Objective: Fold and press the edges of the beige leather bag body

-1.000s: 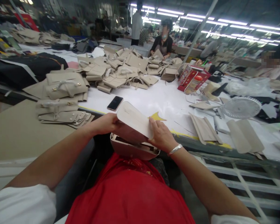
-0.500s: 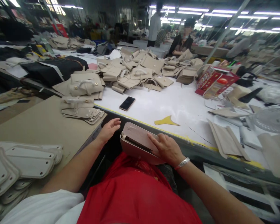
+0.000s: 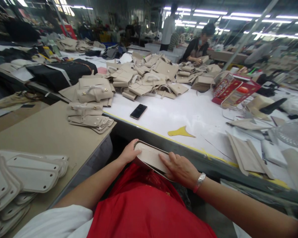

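Resting flat between both hands' fingers [image 3: 169, 158], the beige bag panel [image 3: 151, 156] (lap-level).

Bright overhead tube lights [image 3: 206, 12], soft shadows, wide-angle edge distortion

Matt beige leather, glossy glass, smooth white tabletop

The bag piece [image 3: 151, 157] looks matt, smooth leather; the phone [image 3: 138, 111] at centre is glossy; the table [image 3: 188, 115] is smooth white.
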Available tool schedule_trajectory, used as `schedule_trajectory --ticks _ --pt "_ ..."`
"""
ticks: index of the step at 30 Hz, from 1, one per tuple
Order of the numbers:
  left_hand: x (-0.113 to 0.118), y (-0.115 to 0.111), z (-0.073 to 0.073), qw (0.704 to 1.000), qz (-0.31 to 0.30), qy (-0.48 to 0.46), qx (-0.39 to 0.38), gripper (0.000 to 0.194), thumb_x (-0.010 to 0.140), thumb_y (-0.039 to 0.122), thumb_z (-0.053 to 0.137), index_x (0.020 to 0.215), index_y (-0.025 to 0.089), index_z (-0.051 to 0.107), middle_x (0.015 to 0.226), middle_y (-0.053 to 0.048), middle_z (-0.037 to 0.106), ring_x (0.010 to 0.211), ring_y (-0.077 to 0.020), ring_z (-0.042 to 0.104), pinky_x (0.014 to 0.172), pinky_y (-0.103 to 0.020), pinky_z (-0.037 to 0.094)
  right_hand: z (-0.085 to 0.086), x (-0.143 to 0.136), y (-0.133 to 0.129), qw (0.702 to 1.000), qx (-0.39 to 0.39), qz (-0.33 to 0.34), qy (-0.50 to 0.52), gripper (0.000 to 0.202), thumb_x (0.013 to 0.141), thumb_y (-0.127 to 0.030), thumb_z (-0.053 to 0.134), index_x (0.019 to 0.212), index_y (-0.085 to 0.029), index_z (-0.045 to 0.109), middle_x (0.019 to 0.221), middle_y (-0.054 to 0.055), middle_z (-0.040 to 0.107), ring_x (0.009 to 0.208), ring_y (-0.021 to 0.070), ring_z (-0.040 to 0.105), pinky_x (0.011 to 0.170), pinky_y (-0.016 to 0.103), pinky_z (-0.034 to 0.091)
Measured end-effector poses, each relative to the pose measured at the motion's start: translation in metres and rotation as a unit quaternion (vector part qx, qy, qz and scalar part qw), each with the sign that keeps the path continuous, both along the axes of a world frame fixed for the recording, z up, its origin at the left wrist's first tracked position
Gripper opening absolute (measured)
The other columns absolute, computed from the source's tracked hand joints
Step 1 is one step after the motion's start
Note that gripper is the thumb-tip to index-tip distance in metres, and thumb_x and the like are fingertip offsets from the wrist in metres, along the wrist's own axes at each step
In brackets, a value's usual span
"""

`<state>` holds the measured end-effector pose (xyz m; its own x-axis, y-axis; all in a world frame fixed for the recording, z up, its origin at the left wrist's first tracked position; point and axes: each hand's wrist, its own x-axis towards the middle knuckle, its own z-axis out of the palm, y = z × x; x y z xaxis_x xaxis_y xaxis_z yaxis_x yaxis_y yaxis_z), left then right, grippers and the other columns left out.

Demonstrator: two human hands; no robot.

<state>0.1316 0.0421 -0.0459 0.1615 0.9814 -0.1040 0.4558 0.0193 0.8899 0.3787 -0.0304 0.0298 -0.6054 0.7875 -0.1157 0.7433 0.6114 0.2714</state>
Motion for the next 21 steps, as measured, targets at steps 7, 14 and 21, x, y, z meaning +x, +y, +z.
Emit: schedule_trajectory --ticks 7,14,21 --pt "-0.003 0.015 0.034 0.942 -0.097 0.282 0.153 0.062 0.071 0.022 0.059 0.129 0.013 0.039 0.132 -0.014 0.042 0.121 -0.0288 0.038 0.102 -0.043 0.029 0.004 -0.026 0.024 0.994 -0.102 -0.038 -0.015 0.064 0.07 -0.041 0.058 0.128 -0.02 0.039 0.098 0.012 0.05 0.072 0.0242 0.056 0.056 0.031 0.039" --pt "0.028 -0.016 0.049 0.842 -0.386 0.294 0.238 0.035 0.085 0.048 0.043 0.08 0.017 0.058 0.086 -0.005 0.058 0.083 -0.0189 0.055 0.075 -0.03 0.044 0.003 -0.029 0.03 0.987 -0.137 -0.072 0.036 0.065 0.069 -0.047 0.06 0.127 -0.023 0.042 0.101 0.014 0.052 0.08 0.0272 0.058 0.066 0.033 0.044" --pt "0.035 -0.03 0.049 0.79 -0.441 0.324 0.277 0.054 0.079 0.066 0.038 0.088 0.016 0.057 0.093 -0.007 0.056 0.086 -0.0217 0.053 0.073 -0.032 0.045 0.019 0.02 0.032 0.842 -0.328 -0.25 0.348 0.077 0.079 -0.052 0.051 0.14 -0.018 0.021 0.11 0.014 0.059 0.097 0.0251 0.058 0.083 0.038 0.046"
